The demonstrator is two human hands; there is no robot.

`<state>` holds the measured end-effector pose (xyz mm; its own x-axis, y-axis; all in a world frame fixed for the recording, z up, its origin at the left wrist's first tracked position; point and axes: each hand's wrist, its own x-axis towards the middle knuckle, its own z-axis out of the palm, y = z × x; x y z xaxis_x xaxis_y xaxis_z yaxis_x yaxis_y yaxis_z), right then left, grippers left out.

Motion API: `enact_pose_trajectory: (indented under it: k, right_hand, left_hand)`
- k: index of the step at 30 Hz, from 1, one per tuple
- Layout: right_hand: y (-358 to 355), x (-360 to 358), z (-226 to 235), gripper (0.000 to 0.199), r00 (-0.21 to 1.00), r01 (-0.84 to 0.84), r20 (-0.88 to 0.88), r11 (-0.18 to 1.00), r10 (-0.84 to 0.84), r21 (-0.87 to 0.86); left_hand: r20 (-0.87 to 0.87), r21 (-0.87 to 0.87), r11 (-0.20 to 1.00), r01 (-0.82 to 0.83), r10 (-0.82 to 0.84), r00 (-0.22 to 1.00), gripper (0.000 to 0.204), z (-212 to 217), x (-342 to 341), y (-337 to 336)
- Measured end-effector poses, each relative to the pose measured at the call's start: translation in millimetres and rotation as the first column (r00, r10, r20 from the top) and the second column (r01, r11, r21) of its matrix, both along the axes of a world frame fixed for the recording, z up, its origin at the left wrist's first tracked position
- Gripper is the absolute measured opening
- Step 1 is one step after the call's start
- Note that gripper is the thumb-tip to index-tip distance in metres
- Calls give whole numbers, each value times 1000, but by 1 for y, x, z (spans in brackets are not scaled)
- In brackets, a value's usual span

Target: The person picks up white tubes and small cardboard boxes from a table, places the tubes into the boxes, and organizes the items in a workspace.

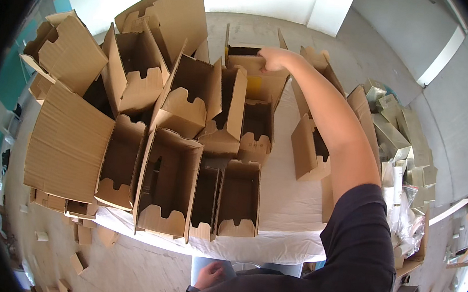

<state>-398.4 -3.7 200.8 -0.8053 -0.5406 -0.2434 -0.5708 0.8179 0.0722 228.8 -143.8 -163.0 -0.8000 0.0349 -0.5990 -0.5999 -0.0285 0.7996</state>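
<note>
**Right hand reaching to the far carton on a crowded desk**

The person is stretching the right arm out across the desk [290,206], which is draped in a white cloth. The right hand [273,59] is resting on the top edge of a far cardboard box [255,64] standing at the back of the desk, its fingers curling over the flap and closing on the cardboard. This box is standing open, its dark inside showing just left of the hand, and a yellowish panel is showing on the box just below it.

The left hand [209,274] is hanging low, close to the body at the bottom of the view, below the near edge of the desk. It is lying beside a grey object [218,267] there; its fingers look loosely bent, but whether it is gripping anything cannot be told. A dark band is sitting on that wrist.

Many open cardboard boxes [169,190] are crowding the left and middle of the desk, packed against each other with their notched flaps standing up. One flattened corrugated sheet [67,148] is lying over the left edge. A further open box [309,150] is standing alone to the right of the arm. A pile of pale green and silver cartons [399,138] is lying well to the right of the desk. Cardboard scraps [79,260] are littering the concrete floor at lower left.
</note>
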Motion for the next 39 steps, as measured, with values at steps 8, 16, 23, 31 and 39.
enact_pose_trajectory:
  k: [8, 16, 23, 31, 39]
  right_hand:
    - [31, -1, -55, 60, 532, -328, -846, 915, -26, -235]
    - [17, 23, -48, 105, 658, -324, -751, 920, 51, -221]
    - [0, 22, -33, 95, 725, -139, -688, 986, 36, -95]
    - [10, -45, -23, 40, 533, -230, -832, 919, -156, -320]
    - [18, -71, 31, 15, 412, -177, -787, 807, -460, -564]
  left_hand:
    - [-28, -14, 1000, 28, -28, 999, 33, 0, -7, -4]
    - [-40, -33, 999, 31, -33, 999, 34, 1, -3, -3]
    - [3, -33, 999, 9, -9, 1000, 33, 1, -1, -2]
    - [9, -124, 991, 46, -45, 999, 33, -13, -1, -4]
    - [17, -197, 980, 40, -37, 999, 33, -27, 3, -4]
